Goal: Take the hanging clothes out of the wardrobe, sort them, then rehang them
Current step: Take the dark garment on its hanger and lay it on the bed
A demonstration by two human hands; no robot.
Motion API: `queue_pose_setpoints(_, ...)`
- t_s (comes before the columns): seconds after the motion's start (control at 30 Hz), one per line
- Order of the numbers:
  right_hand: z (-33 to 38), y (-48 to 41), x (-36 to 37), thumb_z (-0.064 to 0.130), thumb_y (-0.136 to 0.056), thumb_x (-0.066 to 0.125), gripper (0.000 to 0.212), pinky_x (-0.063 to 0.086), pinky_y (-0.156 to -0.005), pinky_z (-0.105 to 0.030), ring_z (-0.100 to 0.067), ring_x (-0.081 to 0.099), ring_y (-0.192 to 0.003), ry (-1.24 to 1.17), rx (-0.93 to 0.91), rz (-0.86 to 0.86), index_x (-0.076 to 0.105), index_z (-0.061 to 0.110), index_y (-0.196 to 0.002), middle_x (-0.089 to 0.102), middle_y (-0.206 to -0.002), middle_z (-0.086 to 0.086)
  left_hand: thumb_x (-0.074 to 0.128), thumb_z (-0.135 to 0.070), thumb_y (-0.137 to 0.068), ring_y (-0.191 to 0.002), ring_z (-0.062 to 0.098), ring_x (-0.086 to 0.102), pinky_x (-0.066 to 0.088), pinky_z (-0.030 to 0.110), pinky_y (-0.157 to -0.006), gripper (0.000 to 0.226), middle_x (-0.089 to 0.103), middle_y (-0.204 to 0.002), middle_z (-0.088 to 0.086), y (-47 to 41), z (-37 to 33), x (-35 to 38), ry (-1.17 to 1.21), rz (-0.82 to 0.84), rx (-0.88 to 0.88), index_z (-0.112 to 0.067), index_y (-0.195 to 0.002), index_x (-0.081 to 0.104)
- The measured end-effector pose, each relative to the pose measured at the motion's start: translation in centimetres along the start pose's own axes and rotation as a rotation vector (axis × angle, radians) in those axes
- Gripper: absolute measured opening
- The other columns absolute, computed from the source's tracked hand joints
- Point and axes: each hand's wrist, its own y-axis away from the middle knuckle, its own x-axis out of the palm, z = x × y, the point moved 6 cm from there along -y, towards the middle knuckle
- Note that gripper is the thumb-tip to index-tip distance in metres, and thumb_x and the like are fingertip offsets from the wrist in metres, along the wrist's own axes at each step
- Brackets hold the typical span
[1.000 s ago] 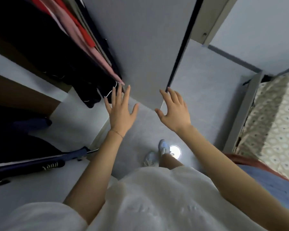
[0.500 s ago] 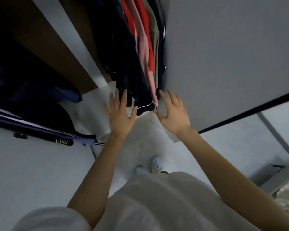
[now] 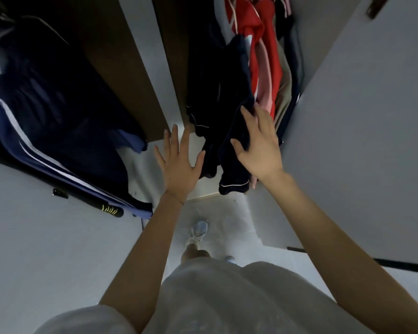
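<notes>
Hanging clothes (image 3: 263,56) packed just beyond my right hand (image 3: 258,145), fingers straight, flat on the navy garment (image 3: 229,169); left hand (image 3: 179,162) beside it, spread, empty. Pulling like this could slip it off its hanger.

At the wardrobe's right end the hanging clothes run from a dark navy garment (image 3: 229,131) with thin white piping along its hem, through a bright red garment (image 3: 266,56) and a pink garment (image 3: 267,97), to a beige garment (image 3: 284,92) against the pale grey door (image 3: 360,116). In the left compartment a navy jacket (image 3: 46,121) carries white stripes beside a brown inner panel (image 3: 116,68), and a black tube (image 3: 106,208) at the lower edge bears yellow marks. The person's top (image 3: 215,304) is white, the shoe (image 3: 199,231) pale blue and white.
</notes>
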Motion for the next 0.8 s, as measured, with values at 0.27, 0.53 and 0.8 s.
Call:
queue_pose_setpoints(0.27,3.5,-8.3,0.1,0.03,-0.088,0.063,0.075,0.02,-0.119,-0.052,-0.031,0.012,-0.15,0.097,0.019,-0.108,0.028,0.022,-0.154,0.015,-0.163,-0.01,0.044,-0.055,-0.097,-0.151,0.028,0.014,0.001,0.055,-0.119,0.068,0.024,-0.163,0.007,-8.7,1.5,-1.1,-0.005,-0.025,0.094,-0.024,-0.156,0.027)
queue_pose_setpoints(0.53,5.1,-12.3,-0.6,0.026,-0.091,0.059,0.071,0.034,-0.1,-0.04,-0.036,0.042,-0.123,0.285,0.213,-0.202,0.029,0.006,-0.152,0.053,-0.135,-0.017,0.043,-0.056,-0.097,-0.152,0.029,0.011,0.001,0.059,-0.118,0.07,0.021,-0.164,0.007,-14.4,3.6,-2.2,0.013,0.01,0.15,-0.026,-0.157,0.023)
queue_pose_setpoints(0.8,6.1,-16.4,-0.9,0.023,-0.098,0.048,0.037,0.035,-0.067,-0.039,-0.043,0.061,-0.096,0.299,0.299,-0.113,0.046,0.001,-0.128,0.064,-0.107,-0.021,0.046,-0.054,-0.097,-0.151,0.03,0.015,0.005,0.061,-0.118,0.068,0.024,-0.162,0.007,-17.5,3.5,-2.1,0.041,0.036,0.246,-0.025,-0.156,0.026)
